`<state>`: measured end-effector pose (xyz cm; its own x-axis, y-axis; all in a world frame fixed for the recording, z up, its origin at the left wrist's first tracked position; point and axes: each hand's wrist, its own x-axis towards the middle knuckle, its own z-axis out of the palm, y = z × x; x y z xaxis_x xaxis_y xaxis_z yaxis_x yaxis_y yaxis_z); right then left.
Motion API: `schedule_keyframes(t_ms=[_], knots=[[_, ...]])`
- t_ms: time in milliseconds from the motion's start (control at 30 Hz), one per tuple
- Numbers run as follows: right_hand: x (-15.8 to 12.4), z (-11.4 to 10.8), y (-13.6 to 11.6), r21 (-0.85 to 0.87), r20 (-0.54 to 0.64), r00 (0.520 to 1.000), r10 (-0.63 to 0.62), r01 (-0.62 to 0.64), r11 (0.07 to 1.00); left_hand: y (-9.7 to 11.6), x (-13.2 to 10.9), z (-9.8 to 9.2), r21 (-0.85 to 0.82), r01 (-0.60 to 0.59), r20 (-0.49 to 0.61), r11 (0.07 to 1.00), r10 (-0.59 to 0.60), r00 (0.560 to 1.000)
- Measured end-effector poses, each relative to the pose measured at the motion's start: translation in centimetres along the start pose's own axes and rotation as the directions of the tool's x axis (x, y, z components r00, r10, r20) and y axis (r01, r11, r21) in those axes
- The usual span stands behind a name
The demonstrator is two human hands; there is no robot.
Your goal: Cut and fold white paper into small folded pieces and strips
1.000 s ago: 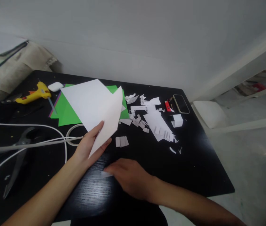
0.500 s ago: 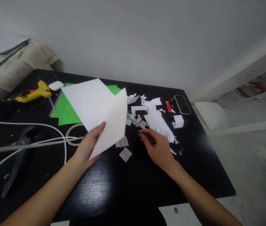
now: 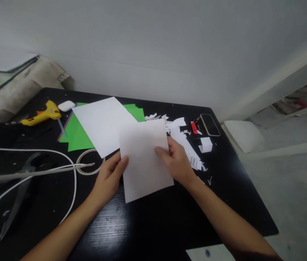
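A white sheet of paper is held up over the black table, between my two hands. My left hand pinches its left edge, thumb on the near face. On the opposite edge my right hand grips it the same way, fingers behind the sheet. Behind it, a larger white sheet lies across green paper. To the right, white paper scraps and cut strips are spread on the table, partly hidden by the held sheet and my right hand.
A yellow glue gun and a white case lie at the back left. Scissors and white cable occupy the left side. A red lighter, a folded paper piece and a phone sit at the right of the table.
My right hand has moved up to the sheet and taken its right edge. The held sheet has shifted right and turned more upright. My left hand now holds its left edge.
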<state>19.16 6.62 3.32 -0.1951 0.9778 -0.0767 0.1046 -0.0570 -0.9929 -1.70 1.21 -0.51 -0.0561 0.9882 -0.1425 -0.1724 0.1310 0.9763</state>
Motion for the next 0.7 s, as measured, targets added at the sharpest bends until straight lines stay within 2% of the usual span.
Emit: schedule_keyframes(t_ms=[67, 133, 233, 367, 500, 567, 700], knots=[[-0.5, 0.0, 0.6, 0.024, 0.006, 0.999, 0.032, -0.032, 0.999, -0.5, 0.0, -0.2, -0.140, 0.052, 0.030, 0.989, -0.048, 0.998], [-1.1, -0.1, 1.2, 0.090, 0.028, 0.998, 0.060, -0.062, 0.994, -0.9, 0.0, -0.4, -0.207, 0.096, 0.087, 0.974, -0.079, 0.993], [-2.4, 0.3, 2.2, 0.091, 0.025, 0.999, 0.031, -0.033, 0.995, -0.9, -0.3, -0.4, -0.113, 0.045, 0.182, 0.993, -0.024, 0.983], [-4.1, 1.2, 3.1, -0.070, -0.008, 0.999, -0.039, 0.039, 0.997, -0.2, -0.7, 0.4, -0.010, -0.059, 0.248, 0.998, 0.059, 0.967], [-5.3, 2.0, 2.3, -0.190, 0.074, 0.995, -0.064, 0.077, 0.979, 0.0, -1.1, 1.2, -0.025, -0.046, 0.282, 0.999, 0.052, 0.958], [-5.6, 2.2, 1.5, -0.190, 0.168, 0.983, -0.079, 0.111, 0.975, -0.2, -1.3, 1.3, -0.014, -0.032, 0.265, 0.999, 0.034, 0.964], [-5.3, 2.1, 0.1, -0.113, 0.304, 0.946, -0.114, 0.154, 0.982, -0.5, -1.7, 0.9, 0.048, 0.050, 0.122, 0.998, -0.055, 0.991]])
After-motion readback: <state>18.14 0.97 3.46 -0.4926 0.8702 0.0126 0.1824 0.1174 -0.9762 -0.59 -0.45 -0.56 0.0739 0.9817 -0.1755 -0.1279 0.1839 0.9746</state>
